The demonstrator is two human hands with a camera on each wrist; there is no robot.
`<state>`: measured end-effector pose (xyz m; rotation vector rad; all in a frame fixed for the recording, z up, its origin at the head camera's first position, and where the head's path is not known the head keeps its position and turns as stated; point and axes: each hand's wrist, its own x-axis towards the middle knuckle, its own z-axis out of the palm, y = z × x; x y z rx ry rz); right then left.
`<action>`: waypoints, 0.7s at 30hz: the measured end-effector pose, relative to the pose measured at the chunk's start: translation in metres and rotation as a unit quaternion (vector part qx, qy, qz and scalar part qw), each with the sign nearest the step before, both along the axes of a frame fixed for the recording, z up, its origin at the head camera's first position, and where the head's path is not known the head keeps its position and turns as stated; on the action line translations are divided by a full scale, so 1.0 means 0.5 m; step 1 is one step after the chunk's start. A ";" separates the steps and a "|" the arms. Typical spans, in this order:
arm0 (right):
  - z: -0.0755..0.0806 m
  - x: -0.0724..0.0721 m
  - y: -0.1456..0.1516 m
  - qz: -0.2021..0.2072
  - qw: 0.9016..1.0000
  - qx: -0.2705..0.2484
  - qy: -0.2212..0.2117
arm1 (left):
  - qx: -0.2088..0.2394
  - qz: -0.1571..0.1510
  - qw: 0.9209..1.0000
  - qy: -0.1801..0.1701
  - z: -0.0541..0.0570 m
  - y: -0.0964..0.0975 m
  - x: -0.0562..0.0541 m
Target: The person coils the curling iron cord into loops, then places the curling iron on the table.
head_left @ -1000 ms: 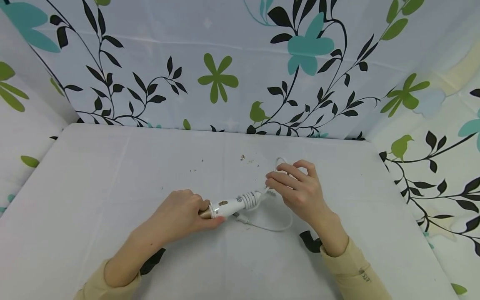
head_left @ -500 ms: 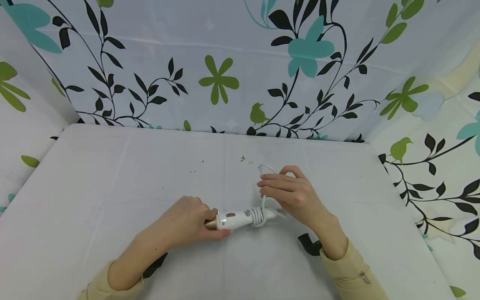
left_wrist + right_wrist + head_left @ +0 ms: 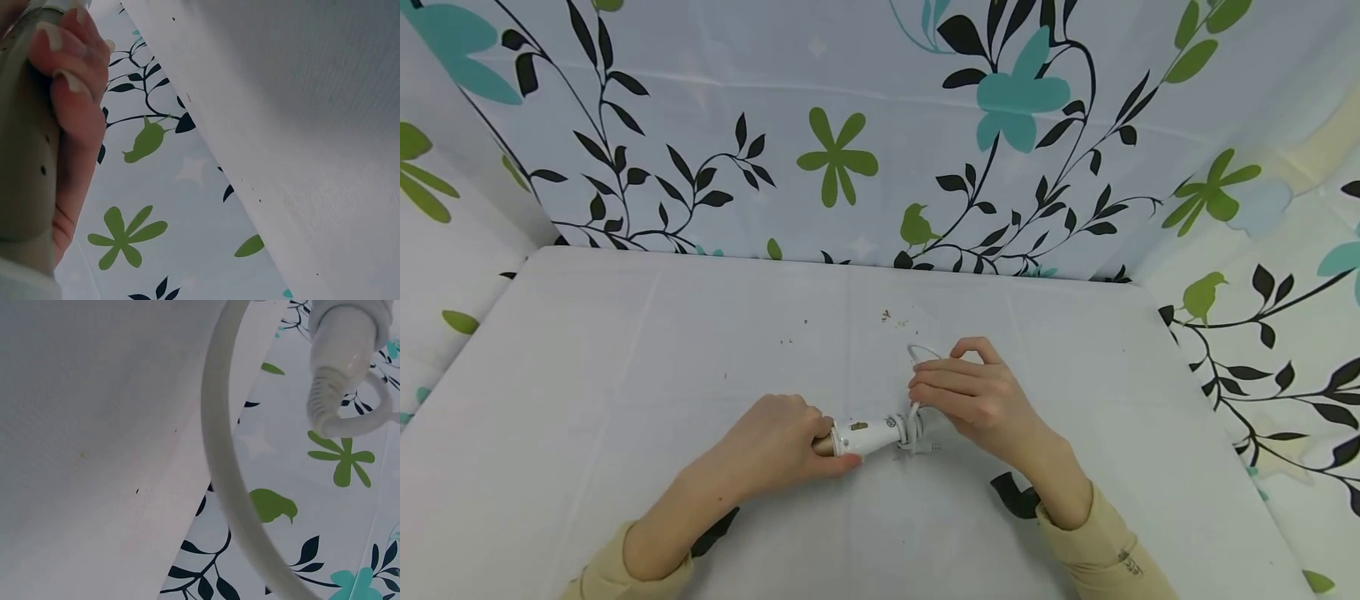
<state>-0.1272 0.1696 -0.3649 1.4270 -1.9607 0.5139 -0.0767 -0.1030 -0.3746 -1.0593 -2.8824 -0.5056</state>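
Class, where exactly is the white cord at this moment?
In the head view, the white cord is just right of centre, coiled round the tapered end of the white-and-gold device and running up to the right hand.

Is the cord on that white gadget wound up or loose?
Partly wound: turns of the white cord circle one end of the gadget, while another length runs up to the right hand.
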 end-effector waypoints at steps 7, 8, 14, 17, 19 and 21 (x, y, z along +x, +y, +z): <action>-0.001 0.006 -0.008 -0.004 1.000 -0.005 0.022 | 0.002 0.001 1.000 -0.015 0.001 0.006 0.003; -0.001 0.007 -0.008 -0.006 1.000 -0.006 0.021 | 0.002 -0.001 1.000 -0.015 0.001 0.007 0.004; -0.002 0.009 -0.008 -0.010 1.000 -0.003 0.013 | -0.026 -0.021 0.997 0.076 0.002 0.012 0.008; -0.003 0.009 -0.011 -0.007 1.000 -0.003 0.011 | -0.044 -0.042 0.987 0.147 -0.001 0.014 0.009; -0.003 0.009 -0.011 -0.010 1.000 0.004 0.004 | -0.048 -0.057 0.978 0.192 -0.005 0.016 0.008; -0.003 0.008 -0.009 -0.017 1.000 0.016 -0.010 | -0.045 -0.075 0.970 0.228 -0.009 0.017 0.006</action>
